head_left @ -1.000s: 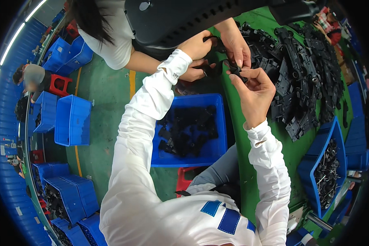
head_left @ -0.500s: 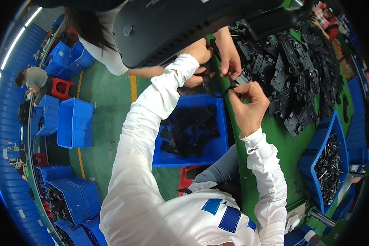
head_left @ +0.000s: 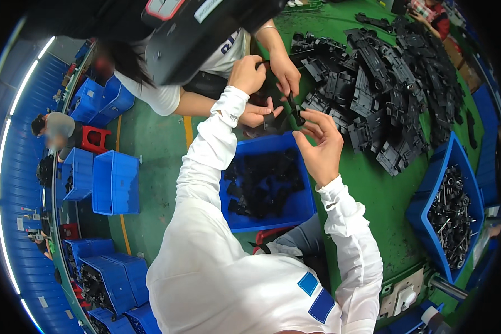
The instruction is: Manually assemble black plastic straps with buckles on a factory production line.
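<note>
My left hand (head_left: 247,74) is closed, its fingertips on one end of a thin black strap-like piece (head_left: 265,64); the fingers partly hide the grip. My right hand (head_left: 324,147) has its thumb and fingers apart, the fingertips close beside a dark loop-like piece (head_left: 298,116). Between my hands are a co-worker's two hands: the upper one (head_left: 285,72) reaches down to the dark piece, the lower one (head_left: 257,114) is by a black flap (head_left: 271,121). I cannot tell whether these dark bits are one object. Below lies a blue bin (head_left: 264,225) of black parts (head_left: 261,186).
Black plastic chassis-like parts (head_left: 373,92) are heaped on the green table (head_left: 367,222). At right stands a blue bin (head_left: 423,245) of small metal-and-black parts (head_left: 452,217). A big black casing (head_left: 206,42) fills the top. Blue crates (head_left: 116,183) and a red stool (head_left: 96,139) stand left.
My right hand has opened from a pinch on the dark piece and drawn slightly left. My left hand has moved left and up. The black casing has shifted left, uncovering more of the co-worker's arms.
</note>
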{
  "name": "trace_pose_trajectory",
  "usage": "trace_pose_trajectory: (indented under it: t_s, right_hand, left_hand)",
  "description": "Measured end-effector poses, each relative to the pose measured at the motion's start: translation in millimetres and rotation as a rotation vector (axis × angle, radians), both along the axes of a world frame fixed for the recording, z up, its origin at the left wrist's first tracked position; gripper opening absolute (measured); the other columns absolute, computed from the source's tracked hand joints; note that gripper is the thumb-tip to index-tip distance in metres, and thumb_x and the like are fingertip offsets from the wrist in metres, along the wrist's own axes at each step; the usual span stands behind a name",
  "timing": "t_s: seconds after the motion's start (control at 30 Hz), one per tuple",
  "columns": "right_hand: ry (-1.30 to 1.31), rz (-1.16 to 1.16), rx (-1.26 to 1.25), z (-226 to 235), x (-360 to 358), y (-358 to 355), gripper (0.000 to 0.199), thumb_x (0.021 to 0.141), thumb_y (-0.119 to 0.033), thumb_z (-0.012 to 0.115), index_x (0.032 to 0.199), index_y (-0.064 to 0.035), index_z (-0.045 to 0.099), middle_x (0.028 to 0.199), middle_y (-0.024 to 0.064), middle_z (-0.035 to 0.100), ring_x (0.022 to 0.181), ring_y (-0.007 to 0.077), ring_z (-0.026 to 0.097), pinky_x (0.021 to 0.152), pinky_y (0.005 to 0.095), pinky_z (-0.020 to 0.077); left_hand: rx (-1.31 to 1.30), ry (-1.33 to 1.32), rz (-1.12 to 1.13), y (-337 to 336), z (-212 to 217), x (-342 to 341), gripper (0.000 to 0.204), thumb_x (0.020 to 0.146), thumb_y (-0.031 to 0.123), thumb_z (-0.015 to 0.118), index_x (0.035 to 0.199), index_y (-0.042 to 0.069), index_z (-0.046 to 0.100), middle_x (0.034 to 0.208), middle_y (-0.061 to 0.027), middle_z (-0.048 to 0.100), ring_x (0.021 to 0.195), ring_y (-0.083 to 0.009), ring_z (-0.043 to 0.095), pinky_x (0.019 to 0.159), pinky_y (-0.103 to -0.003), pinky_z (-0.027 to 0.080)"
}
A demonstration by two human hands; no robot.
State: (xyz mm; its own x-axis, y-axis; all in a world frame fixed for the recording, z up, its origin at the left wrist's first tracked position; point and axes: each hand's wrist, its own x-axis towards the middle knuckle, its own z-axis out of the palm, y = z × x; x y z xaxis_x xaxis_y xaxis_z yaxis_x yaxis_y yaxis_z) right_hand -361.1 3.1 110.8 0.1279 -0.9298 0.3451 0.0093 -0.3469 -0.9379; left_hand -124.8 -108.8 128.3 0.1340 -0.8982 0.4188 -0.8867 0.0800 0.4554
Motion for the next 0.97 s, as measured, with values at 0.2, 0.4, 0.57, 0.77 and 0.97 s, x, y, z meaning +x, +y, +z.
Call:
trace_pose_trajectory:
  t_s: [0.2,0.4,0.57,0.77,0.97]
  right_hand:
    - [0.081,-0.027,0.069,4.1,-52.5,61.7,0.035,0.081,0.003,0.07,0.115,0.0011,0.065,0.131,0.016,0.056,0.117,0.0244,0.06,0.095,0.034,0.0525]
    - [0.087,-0.146,0.311,4.5,-145.9,214.3,0.023,0.083,0.008,0.065,0.105,0.0035,0.065,0.114,0.0122,0.063,0.104,0.0201,0.064,0.091,0.0334,0.0528]
    - [0.068,-0.31,0.374,29.0,-186.8,280.4,0.015,0.087,0.008,0.057,0.099,0.0034,0.064,0.102,0.0105,0.062,0.089,0.0183,0.064,0.084,0.0319,0.0528]
    - [-0.446,0.212,0.044,146.6,-161.8,270.4,0.017,0.095,-0.022,0.065,0.095,-0.0091,0.054,0.079,0.0051,0.052,0.067,0.0149,0.051,0.056,0.025,0.0395]
    - [-0.654,0.351,0.127,191.6,-170.9,283.9,0.02,0.097,-0.013,0.062,0.084,-0.0127,0.045,0.076,0.0027,0.05,0.066,0.0148,0.051,0.056,0.025,0.043]
  left_hand:
    - [-0.204,0.075,-0.015,52.9,2.7,-4.3,0.027,0.088,0.016,0.064,0.109,0.001,0.068,0.097,-0.0214,0.07,0.084,-0.034,0.071,0.076,-0.041,0.054]
    - [-0.475,0.26,-0.25,206.2,7.7,-96.1,0.012,0.084,-0.004,0.063,0.095,0.001,0.064,0.094,-0.0137,0.064,0.084,-0.0297,0.063,0.076,-0.035,0.051]
    - [0.009,0.548,-0.458,337.2,-86.8,-188.8,0.021,0.081,-0.003,0.067,0.102,0.004,0.067,0.099,-0.0127,0.062,0.087,-0.0272,0.064,0.076,-0.034,0.053]
    - [0.312,0.681,-0.821,389.6,-99.4,-243.0,0.02,0.086,-0.002,0.065,0.106,0.001,0.064,0.097,-0.0119,0.063,0.082,-0.0254,0.065,0.072,-0.035,0.053]
    - [0.324,0.496,-0.949,361.0,-74.4,-252.8,0.018,0.087,0.0,0.064,0.104,0.001,0.062,0.091,-0.0116,0.063,0.081,-0.0282,0.064,0.071,-0.036,0.052]
